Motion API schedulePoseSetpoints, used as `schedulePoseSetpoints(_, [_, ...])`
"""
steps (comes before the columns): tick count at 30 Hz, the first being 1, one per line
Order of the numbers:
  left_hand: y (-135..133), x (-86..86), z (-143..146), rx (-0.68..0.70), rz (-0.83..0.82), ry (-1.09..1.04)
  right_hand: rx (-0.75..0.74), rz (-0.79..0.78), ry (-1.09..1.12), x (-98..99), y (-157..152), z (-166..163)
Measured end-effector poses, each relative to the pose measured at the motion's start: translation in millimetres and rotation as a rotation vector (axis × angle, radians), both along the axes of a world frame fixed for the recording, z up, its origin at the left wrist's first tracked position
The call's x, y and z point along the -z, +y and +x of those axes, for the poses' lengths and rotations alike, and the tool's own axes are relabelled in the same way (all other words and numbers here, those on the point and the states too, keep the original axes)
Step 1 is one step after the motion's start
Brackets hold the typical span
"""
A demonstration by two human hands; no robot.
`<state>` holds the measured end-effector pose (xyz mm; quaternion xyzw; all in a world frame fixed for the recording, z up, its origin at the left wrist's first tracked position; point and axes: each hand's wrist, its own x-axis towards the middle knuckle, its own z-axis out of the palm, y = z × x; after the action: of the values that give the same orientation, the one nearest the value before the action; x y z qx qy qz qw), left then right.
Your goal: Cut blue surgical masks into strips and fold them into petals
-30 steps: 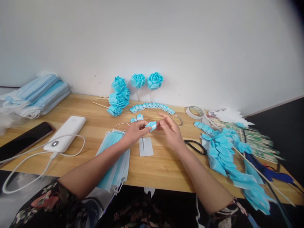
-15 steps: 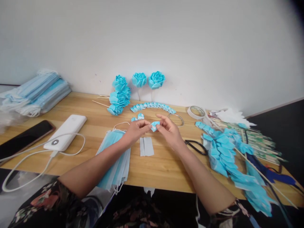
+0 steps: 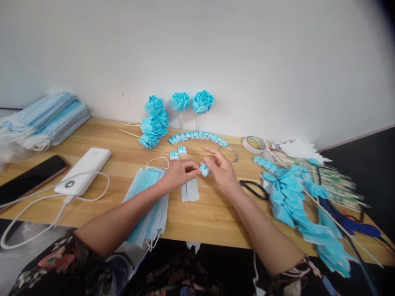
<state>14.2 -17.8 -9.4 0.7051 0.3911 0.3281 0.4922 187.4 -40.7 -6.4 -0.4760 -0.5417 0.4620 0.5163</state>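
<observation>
Right hand (image 3: 222, 169) pinches a folded blue piece (image 3: 204, 169); left hand (image 3: 180, 172), grip pressed together, perhaps touches its edge

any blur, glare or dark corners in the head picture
Head view: the top right corner drops into black; the wall looks softly lit, without harsh glare; fine detail is soft, so folds on the small blue piece in the right hand are hard to trace; also in the head view, the green-marked strips on the right are too blurred to read.
</observation>
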Motion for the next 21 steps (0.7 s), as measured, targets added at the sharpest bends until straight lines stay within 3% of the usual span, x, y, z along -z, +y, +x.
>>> schedulePoseSetpoints(6, [6,-6.6,-8,-0.161,-0.011,-0.129,0.003,-0.060,0.076,-5.3,0,-2])
schedulePoseSetpoints(14, [8,-3.8,-7,-0.160,-0.044,-0.173,-0.023,-0.022,-0.040,1.4,3,-2])
schedulePoseSetpoints(21, [27,-18.3,-27,-0.461,-0.018,-0.404,0.043,-0.059,-0.035,3.8,7,2])
